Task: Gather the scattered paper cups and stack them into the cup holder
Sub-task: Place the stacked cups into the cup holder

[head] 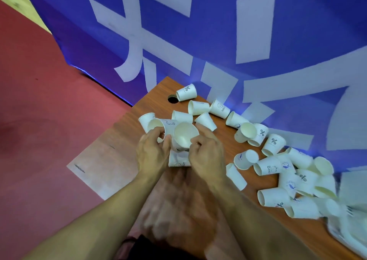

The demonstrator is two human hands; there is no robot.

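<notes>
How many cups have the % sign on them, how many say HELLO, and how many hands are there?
Cups with a clear % sign: 4
Cups saying HELLO: 1
Hands: 2
Total: 7
The mark on one more cup low on the right is too cut off to read.

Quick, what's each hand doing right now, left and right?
Left hand: gripping a paper cup at its rim.
Right hand: holding the cup stack.
</notes>
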